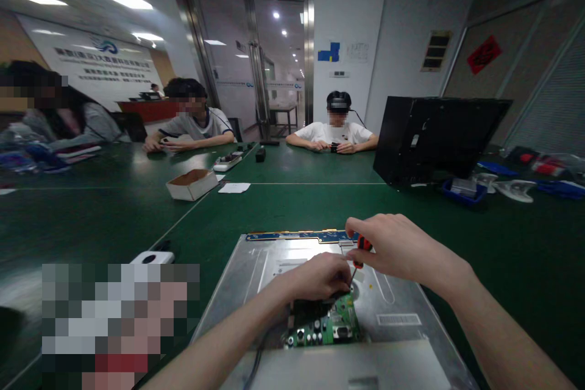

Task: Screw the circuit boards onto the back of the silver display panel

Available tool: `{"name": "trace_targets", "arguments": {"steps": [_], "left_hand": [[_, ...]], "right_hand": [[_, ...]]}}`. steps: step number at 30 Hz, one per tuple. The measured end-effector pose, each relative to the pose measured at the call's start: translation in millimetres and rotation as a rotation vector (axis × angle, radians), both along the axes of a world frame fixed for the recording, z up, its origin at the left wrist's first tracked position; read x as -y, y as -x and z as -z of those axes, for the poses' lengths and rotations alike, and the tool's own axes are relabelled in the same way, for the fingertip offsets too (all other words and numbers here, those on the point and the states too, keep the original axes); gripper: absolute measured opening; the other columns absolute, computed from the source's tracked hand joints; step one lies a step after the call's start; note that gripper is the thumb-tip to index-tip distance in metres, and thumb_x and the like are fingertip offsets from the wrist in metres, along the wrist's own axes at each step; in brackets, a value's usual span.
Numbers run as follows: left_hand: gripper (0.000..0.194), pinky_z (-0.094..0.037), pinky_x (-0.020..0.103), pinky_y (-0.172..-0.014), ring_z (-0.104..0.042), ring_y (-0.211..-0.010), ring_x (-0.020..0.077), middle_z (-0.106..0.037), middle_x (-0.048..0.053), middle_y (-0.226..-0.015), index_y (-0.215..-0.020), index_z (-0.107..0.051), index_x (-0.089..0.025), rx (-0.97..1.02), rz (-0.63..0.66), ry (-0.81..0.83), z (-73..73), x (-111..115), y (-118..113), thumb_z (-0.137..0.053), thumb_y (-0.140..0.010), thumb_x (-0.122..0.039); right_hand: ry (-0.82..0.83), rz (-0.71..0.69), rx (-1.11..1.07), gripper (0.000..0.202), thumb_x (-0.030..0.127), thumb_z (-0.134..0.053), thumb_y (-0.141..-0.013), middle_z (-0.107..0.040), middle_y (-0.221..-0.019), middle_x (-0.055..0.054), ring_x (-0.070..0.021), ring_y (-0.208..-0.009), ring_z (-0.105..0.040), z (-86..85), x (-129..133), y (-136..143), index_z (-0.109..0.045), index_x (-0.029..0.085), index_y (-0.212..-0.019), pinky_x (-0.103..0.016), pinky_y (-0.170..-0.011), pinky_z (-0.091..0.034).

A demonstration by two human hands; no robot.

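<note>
My right hand (pixel 388 241) grips a red and black screwdriver (pixel 362 247), its shaft pointing down at the far edge of a green circuit board (pixel 345 317). Close beside the shaft is my left hand (pixel 326 274), fingers curled together over the board; what they pinch, if anything, is hidden. The board is on the metal back of a flat display panel (pixel 397 311) lying in front of me. A narrow blue circuit strip (pixel 292 236) runs along the panel's far edge. A dark cable (pixel 256 365) trails at the near left of the board.
A black monitor casing (pixel 439 140) stands at the right, with a blue tray (pixel 465 190) of parts by it. An open white box (pixel 192 186) and a paper sheet (pixel 234 187) lie left of centre on the green table (pixel 292 201). Several people sit around it.
</note>
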State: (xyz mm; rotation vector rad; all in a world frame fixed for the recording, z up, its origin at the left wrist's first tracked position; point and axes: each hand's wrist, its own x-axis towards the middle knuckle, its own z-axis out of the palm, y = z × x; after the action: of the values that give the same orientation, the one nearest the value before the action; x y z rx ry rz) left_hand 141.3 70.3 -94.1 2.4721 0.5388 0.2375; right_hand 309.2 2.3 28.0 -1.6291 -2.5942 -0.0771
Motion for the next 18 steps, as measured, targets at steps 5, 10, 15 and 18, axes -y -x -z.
{"name": "trace_targets", "arguments": {"steps": [5, 10, 15, 18], "left_hand": [[0.012, -0.04, 0.023, -0.064, -0.057, -0.073, 0.0157, -0.064, 0.001, -0.08, -0.08, -0.066, -0.016, -0.003, 0.0, -0.02, -1.2, 0.1, 0.6, -0.065, -0.075, -0.005], [0.012, -0.04, 0.023, -0.064, -0.057, -0.071, 0.0145, -0.064, 0.0, -0.079, -0.078, -0.065, -0.016, -0.001, 0.002, -0.022, -1.6, 0.0, 0.5, -0.065, -0.076, -0.005], [0.014, -0.04, 0.022, -0.065, -0.057, -0.073, 0.0148, -0.064, 0.001, -0.081, -0.081, -0.065, -0.016, 0.003, 0.006, -0.029, -1.5, 0.8, 0.5, -0.066, -0.075, -0.003], [0.013, -0.041, 0.023, -0.064, -0.057, -0.073, 0.0151, -0.064, 0.001, -0.08, -0.081, -0.065, -0.016, -0.003, 0.002, -0.035, -1.8, 1.1, 0.4, -0.066, -0.076, -0.004]], "right_hand": [[-0.017, 0.001, 0.01, 0.011, 0.03, -0.062, -0.085, -0.069, -0.076, -0.001, -0.0216, -0.069, -0.065, 0.0, -0.7, -0.4, -0.057, 0.023, -0.092, -0.027, -0.049, -0.024], [-0.019, 0.004, 0.005, 0.013, 0.029, -0.063, -0.084, -0.069, -0.077, -0.002, -0.0221, -0.069, -0.065, 0.4, -0.8, -0.6, -0.058, 0.023, -0.094, -0.027, -0.05, -0.024], [-0.018, 0.001, -0.001, 0.012, 0.028, -0.062, -0.085, -0.07, -0.077, -0.002, -0.022, -0.07, -0.065, 1.2, 0.0, -0.2, -0.058, 0.023, -0.095, -0.028, -0.05, -0.025], [-0.006, -0.004, -0.01, 0.012, 0.029, -0.063, -0.085, -0.07, -0.078, -0.001, -0.0215, -0.071, -0.065, 0.8, 0.2, 0.1, -0.058, 0.023, -0.094, -0.028, -0.051, -0.025]]}}
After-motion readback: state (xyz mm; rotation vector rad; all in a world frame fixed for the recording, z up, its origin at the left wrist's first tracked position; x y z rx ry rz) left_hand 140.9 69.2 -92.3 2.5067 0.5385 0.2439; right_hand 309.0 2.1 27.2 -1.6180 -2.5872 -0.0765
